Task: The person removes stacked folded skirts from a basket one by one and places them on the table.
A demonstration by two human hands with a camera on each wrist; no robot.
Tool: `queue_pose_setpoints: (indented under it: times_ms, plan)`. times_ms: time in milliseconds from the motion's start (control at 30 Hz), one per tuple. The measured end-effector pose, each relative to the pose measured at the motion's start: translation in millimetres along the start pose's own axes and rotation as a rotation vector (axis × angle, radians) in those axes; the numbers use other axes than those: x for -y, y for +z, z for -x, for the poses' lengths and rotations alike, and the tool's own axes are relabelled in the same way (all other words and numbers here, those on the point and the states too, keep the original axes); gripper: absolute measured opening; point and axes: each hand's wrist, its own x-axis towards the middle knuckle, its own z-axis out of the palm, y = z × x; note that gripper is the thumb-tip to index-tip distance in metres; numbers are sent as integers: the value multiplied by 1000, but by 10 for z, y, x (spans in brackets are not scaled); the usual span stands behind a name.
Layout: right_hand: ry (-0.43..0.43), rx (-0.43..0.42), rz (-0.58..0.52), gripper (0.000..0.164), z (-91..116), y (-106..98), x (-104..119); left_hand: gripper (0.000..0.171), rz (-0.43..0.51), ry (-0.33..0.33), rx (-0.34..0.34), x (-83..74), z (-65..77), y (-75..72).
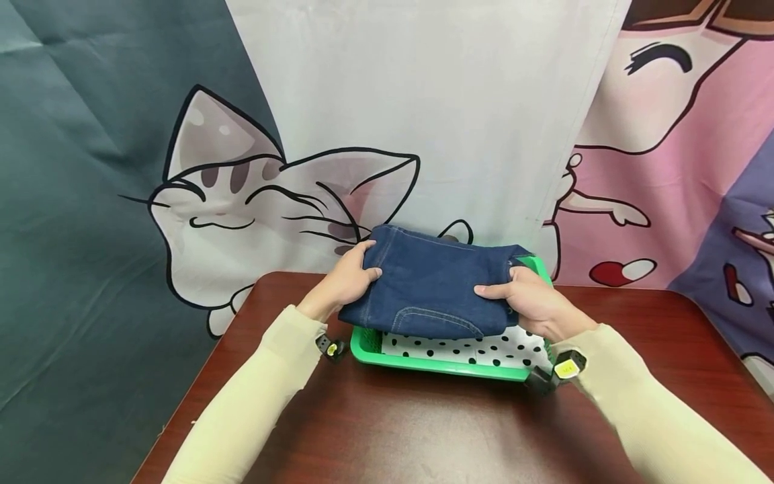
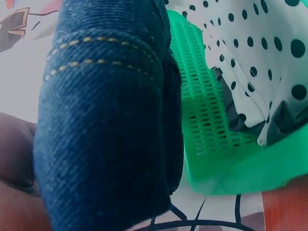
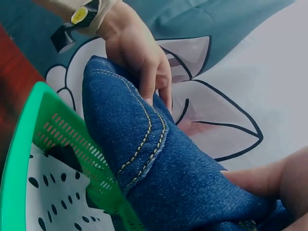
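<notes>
A folded pair of dark blue jeans (image 1: 435, 282) with pale stitching is held up over a green plastic basket (image 1: 447, 366). My left hand (image 1: 349, 275) grips its left edge, thumb on the near face and fingers behind. At the opposite edge my right hand (image 1: 535, 299) pinches the denim with the thumb laid across the front. Below the jeans, inside the basket, lies a white cloth with black dots (image 1: 459, 348). In the left wrist view, dark fabric (image 2: 284, 122) shows beside the dotted cloth (image 2: 255, 53); the jeans hide part of the basket.
The basket stands on a reddish-brown wooden table (image 1: 423, 430), toward its back edge. Behind the table hangs a cartoon-printed curtain (image 1: 484, 121) with a cat figure. Each wrist carries a small black camera strap (image 1: 568, 366).
</notes>
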Motion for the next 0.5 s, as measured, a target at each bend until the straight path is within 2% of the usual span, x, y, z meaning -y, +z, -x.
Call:
queue_pose_setpoints:
  times_ms: [200, 500]
  plan:
    - [-27, -12, 30, 55, -15, 93, -10, 65, 13, -4, -25, 36, 43, -62]
    - [-67, -52, 76, 50, -87, 271, -12, 65, 2, 16, -61, 115, 113, -195]
